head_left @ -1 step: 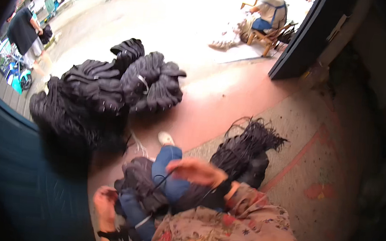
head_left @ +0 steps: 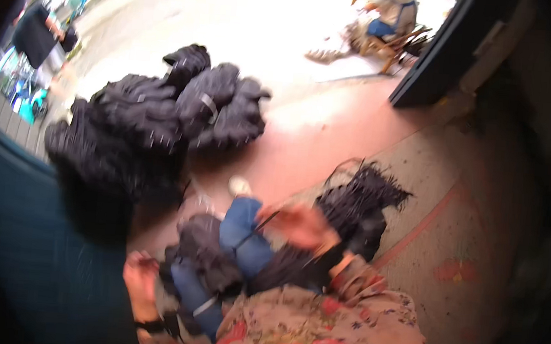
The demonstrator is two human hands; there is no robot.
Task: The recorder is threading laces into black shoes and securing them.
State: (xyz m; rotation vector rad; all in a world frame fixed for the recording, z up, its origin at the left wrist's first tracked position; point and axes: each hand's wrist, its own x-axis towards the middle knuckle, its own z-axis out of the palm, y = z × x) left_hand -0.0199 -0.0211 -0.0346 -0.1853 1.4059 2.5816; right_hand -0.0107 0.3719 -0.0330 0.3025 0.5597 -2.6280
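A thin black cord (head_left: 266, 221) runs from my right hand (head_left: 303, 226) down across the lap; my right fingers are pinched on it, though blurred. Dark, bunched cloth-like pieces (head_left: 208, 247) lie over and between my blue-clad legs (head_left: 245, 234). My left hand (head_left: 141, 274) is raised beside the left leg, its fingers curled and smeared; whether anything sits in them does not show. Just right of my right hand, a dark bundle with thin loose ends (head_left: 363, 205) rests on the floor.
A big heap of dark tied bundles (head_left: 144, 116) stands ahead on the left. A blue panel (head_left: 44, 238) borders my left side, a dark door (head_left: 453, 50) the far right. Outside, one person (head_left: 391, 19) sits at the right; another person (head_left: 35, 33) stands far left.
My right hand has shifted a little right and away from me with the cord. The left hand has moved slightly left and up. The whole view has turned a little.
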